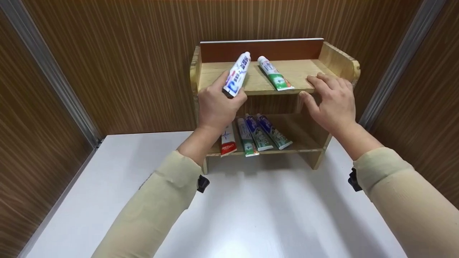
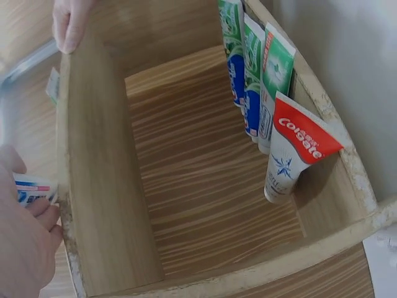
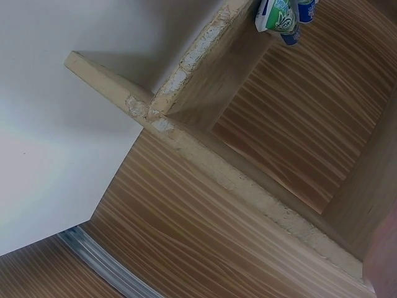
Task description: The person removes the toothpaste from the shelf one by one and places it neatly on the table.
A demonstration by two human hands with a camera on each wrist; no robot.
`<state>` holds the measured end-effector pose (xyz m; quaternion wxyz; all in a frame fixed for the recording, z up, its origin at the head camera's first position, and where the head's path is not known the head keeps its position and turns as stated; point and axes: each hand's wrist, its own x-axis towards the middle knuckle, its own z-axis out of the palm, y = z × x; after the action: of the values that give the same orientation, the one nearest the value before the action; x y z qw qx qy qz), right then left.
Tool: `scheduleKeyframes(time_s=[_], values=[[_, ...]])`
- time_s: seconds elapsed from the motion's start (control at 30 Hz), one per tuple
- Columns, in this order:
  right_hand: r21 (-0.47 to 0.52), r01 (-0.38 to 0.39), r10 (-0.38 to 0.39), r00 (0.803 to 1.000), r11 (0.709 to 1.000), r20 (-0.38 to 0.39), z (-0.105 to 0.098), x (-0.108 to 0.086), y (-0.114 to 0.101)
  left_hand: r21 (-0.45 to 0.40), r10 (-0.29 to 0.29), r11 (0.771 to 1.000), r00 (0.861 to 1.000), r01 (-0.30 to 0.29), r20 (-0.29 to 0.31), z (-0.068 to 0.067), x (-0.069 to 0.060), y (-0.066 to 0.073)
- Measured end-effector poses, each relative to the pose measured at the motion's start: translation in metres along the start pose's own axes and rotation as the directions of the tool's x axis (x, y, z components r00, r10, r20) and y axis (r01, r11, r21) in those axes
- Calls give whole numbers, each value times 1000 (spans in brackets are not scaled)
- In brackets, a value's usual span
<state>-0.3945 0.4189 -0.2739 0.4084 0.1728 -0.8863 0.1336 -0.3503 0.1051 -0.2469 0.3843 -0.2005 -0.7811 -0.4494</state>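
My left hand (image 1: 219, 107) grips a white and blue toothpaste tube (image 1: 238, 74) by its lower end, its cap pointing up and back, over the left part of the upper shelf. The held tube (image 2: 34, 189) is partly visible in the left wrist view. A white and green toothpaste tube (image 1: 275, 74) lies on the upper shelf, cap toward the back. To its right, my right hand (image 1: 333, 98) holds the front edge of the wooden rack (image 1: 313, 66), fingers on top and thumb against the edge. The right wrist view shows only a blurred bit of this hand.
On the lower shelf lie a red and white Colgate tube (image 1: 228, 141), a white and green tube (image 1: 247, 138) and two blue and green tubes (image 1: 259, 132). The rack stands on a white table (image 1: 247, 215), with wood-grain panels (image 1: 125, 71) behind and beside it.
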Motion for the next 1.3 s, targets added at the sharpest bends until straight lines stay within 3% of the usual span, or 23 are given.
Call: scheduleKeyframes(time_s=[0.27,0.73,1.03,1.3], values=[[-1,16,-16,1000,1000,-10,0,1,0,-131,-104,986,994,101,-16,-15,-8,-2],[-7,1,-1,1000,1000,2,-3,0,2,-195,-180,964,983,182,26,-39,-23,-2],[-11,-7,7,1000,1000,16,-5,-2,3,-227,-147,962,988,154,47,-53,-37,-6],[-10,-2,2,1000,1000,4,-5,-1,4,-251,-81,964,996,87,31,-74,-47,-6]])
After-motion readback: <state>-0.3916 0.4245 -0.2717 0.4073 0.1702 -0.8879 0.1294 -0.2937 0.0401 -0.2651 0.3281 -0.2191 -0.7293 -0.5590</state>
